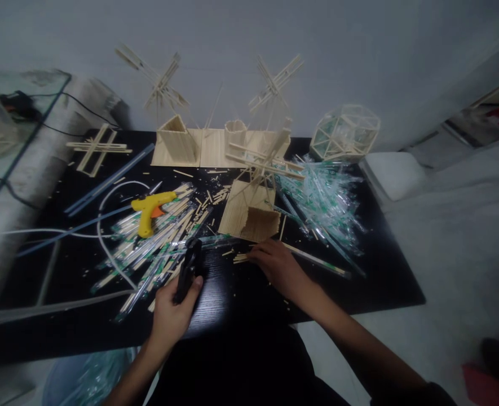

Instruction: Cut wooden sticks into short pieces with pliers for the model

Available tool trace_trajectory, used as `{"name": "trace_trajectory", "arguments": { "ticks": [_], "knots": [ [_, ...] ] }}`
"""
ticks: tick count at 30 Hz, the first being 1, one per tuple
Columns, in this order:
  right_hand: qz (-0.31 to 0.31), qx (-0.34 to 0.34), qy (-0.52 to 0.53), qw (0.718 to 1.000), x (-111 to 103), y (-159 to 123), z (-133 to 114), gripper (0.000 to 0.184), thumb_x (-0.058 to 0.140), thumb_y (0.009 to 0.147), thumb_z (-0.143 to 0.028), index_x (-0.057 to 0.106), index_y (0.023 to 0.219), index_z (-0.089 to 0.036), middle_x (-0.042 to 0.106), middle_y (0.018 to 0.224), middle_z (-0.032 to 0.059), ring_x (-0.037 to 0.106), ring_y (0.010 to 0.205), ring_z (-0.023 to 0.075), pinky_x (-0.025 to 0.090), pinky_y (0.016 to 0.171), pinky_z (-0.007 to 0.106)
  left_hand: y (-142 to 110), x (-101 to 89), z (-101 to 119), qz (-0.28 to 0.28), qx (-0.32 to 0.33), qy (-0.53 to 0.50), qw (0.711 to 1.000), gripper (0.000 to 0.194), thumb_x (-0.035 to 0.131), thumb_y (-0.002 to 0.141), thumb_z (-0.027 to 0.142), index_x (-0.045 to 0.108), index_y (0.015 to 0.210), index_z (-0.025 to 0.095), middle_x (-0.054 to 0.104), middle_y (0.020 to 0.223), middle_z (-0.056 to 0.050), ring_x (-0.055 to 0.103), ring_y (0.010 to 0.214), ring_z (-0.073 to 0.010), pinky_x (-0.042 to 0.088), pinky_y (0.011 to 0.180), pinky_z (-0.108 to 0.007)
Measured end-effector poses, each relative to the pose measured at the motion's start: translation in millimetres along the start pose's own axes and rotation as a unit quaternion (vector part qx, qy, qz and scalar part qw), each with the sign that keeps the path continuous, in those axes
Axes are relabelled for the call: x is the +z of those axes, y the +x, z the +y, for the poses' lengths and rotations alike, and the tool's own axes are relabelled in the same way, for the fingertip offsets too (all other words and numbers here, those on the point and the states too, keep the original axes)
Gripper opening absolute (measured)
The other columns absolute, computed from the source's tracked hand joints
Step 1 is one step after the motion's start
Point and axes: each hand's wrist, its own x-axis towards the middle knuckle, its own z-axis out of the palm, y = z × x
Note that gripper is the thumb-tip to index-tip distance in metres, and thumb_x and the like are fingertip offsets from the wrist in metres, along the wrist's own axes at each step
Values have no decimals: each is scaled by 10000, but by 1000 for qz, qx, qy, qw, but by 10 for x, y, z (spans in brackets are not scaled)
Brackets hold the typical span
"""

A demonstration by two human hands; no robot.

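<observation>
My left hand [173, 309] is wrapped round a dark black hand tool [189, 269]; its exact kind does not show. Close to the near side of a wooden model [249, 211] on a square base, my right hand [281, 269] has its fingers closed at the end of a few short wooden sticks [241, 257]. A box-like wooden part [261, 224] stands on that base, with crossed stick blades [266, 163] above it. Left of centre, a yellow glue gun [151, 211] lies on a heap of wrapped wooden sticks [168, 225].
Plastic wrappers [321, 197] cover the table's right side. Behind them sits a many-sided stick frame [345, 132]. More wooden models [179, 141] line the wall. A white cord [101, 225] loops at left; a loose stick cross [99, 148] lies beyond. Below the table is a bin [88, 378].
</observation>
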Motion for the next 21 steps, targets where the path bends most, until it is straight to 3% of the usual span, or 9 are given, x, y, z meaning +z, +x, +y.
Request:
{"name": "trace_trajectory", "arguments": {
  "ticks": [13, 21],
  "knots": [
    [58, 12, -26, 998, 48, -78, -38, 115, 667, 926, -124, 744, 989, -182, 718, 974, 84, 630, 894, 231, 523, 800, 359, -5, 8, 18, -3, 2, 8, 1000, 387, 668, 828, 501, 609, 629, 175, 456, 550, 43, 427, 524, -117, 355, 503, -230],
    [62, 3, -50, 997, 109, -70, -79, 167, 649, 930, -98, 745, 1021, -200, 713, 974, 84, 627, 913, 227, 516, 804, 349, 6, 5, 65, 2, 5, 9, 1000, 393, 664, 817, 516, 612, 628, 175, 493, 557, 33, 453, 527, -124, 380, 510, -233]
  ]
}}
